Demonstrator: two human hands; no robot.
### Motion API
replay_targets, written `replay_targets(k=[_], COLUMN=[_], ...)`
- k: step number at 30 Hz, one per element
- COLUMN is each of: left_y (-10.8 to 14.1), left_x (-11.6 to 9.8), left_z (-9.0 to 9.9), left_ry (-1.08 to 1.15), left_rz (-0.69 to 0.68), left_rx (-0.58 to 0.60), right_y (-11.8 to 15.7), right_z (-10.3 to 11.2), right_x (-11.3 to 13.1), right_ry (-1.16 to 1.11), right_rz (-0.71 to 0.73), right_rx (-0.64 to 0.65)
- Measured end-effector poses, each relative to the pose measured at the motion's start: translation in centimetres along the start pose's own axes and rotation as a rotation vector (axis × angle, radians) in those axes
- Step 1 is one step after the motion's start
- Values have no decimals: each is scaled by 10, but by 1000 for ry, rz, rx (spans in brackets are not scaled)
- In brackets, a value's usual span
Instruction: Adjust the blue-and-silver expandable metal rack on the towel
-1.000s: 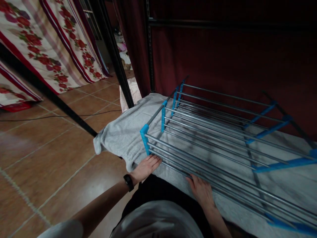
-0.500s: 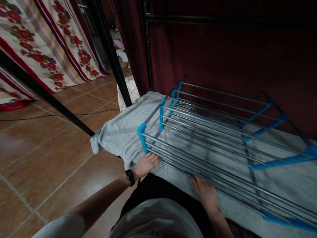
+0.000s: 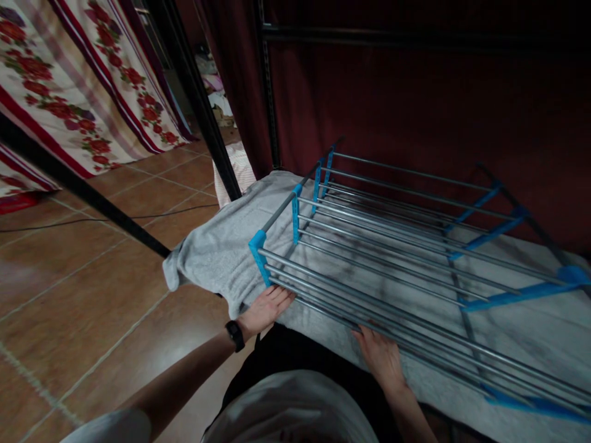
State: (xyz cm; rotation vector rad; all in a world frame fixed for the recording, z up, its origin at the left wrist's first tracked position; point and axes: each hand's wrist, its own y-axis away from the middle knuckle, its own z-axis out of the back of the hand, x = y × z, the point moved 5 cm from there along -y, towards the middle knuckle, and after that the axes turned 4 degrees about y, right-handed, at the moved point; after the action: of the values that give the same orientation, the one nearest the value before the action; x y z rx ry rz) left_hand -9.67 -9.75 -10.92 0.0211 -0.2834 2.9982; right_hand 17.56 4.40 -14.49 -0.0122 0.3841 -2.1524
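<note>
A metal drying rack (image 3: 369,246) with grey rods and blue plastic brackets (image 3: 258,255) lies on a bed covered by a grey blanket (image 3: 207,261). My left hand (image 3: 266,309), wearing a black wristband, is closed on the rack's lowest near rod, beside the left corner bracket. Further right along the same near side, my right hand (image 3: 381,360) has its fingers curled at the lower rod, with the fingertips partly hidden by it. Both hands are close to my lap at the bed's edge.
Black metal posts (image 3: 203,104) and a slanting bar (image 3: 92,191) frame the bed. A dark red curtain (image 3: 392,104) hangs behind it. To the left, a flowered curtain (image 3: 60,92) reaches a tiled floor (image 3: 92,283) with a thin cable (image 3: 115,216) across it.
The view has shifted slightly, so the rack and the bed appear a little further left. Both hands keep their places on the rack.
</note>
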Motion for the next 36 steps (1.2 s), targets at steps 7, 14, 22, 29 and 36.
replay_targets(k=[7,14,22,29,36], left_y=[39,31,21,21,21], left_x=[33,51,56,57,58], left_z=[2,-1,-5,-7,-7], left_ry=[341,655,698,700,667], left_rz=[500,694,663,671,678], left_rx=[-316,-407,-385,-386,-406], right_y=[-1,-3,-5,-5,-4], right_z=[1,3,7,7,4], right_x=[2,3,3,1,1], right_ry=[1,10,-13,-43,-63], right_rz=[-7,-11,-23,-16,-28], right_rx=[6,58,70,38,83])
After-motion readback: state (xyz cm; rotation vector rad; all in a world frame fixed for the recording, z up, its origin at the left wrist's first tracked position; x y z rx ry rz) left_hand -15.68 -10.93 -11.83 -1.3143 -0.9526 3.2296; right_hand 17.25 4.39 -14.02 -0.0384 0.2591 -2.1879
